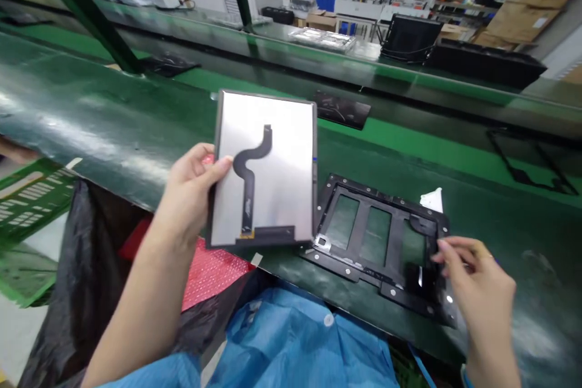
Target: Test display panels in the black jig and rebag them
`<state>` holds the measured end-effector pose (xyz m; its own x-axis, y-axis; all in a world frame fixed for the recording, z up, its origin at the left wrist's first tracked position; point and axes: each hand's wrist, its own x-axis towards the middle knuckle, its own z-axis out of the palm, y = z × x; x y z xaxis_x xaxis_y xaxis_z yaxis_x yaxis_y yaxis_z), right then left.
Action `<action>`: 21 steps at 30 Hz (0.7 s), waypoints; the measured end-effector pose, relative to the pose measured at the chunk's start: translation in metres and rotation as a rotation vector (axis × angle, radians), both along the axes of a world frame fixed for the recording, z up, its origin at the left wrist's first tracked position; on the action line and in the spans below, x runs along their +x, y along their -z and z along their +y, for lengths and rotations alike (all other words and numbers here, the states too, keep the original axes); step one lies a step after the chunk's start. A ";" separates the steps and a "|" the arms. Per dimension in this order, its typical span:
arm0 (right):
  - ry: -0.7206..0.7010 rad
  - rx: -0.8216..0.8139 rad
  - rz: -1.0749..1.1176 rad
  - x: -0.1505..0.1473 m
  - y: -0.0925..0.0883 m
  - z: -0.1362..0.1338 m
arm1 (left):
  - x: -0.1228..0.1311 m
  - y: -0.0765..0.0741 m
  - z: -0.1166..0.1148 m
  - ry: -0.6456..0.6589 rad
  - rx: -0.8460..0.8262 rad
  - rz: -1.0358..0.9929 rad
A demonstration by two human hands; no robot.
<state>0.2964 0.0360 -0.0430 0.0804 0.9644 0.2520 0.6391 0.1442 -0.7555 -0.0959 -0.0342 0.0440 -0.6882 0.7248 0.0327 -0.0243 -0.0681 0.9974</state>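
Note:
My left hand (193,185) grips the left edge of a tablet display panel (286,188), thumb on its silvery back. A black S-shaped ribbon cable (248,185) runs up that back from the lower edge. The panel is held up over the bench and overlaps the left corner of a black frame (395,242) with several rectangular openings and round metal studs. At the frame's right edge is my right hand (477,282), its thumb and fingers closed on the rim. A small white piece (431,200) lies behind the frame.
The green bench (513,242) runs across the view. Dark flat parts (343,110) and a thin black frame (530,160) lie farther back. Pink bubble wrap (213,276), a black bag (68,297) and a green crate (36,194) are at the lower left.

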 end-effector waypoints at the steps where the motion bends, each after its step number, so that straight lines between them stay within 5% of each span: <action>1: -0.065 0.002 0.069 -0.014 -0.006 -0.007 | 0.016 0.005 0.002 0.063 0.020 -0.091; 5: -0.286 0.138 0.066 -0.063 -0.030 -0.018 | 0.070 0.017 0.012 0.243 -0.008 -0.306; 10: -0.217 0.228 -0.056 -0.072 -0.044 -0.010 | 0.097 0.014 0.013 0.371 -0.039 -0.300; 17: -0.246 -0.031 -0.076 -0.063 -0.047 -0.007 | 0.105 0.017 0.012 0.433 -0.058 -0.166; 21: -0.349 -0.179 0.201 -0.049 -0.039 0.000 | 0.103 0.016 0.017 0.346 -0.073 -0.150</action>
<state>0.2472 0.0358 -0.0038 -0.2275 0.9695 0.0908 0.4130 0.1805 -0.8927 0.0069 -0.0168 0.0283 -0.3958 0.9117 -0.1100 -0.1798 0.0405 0.9829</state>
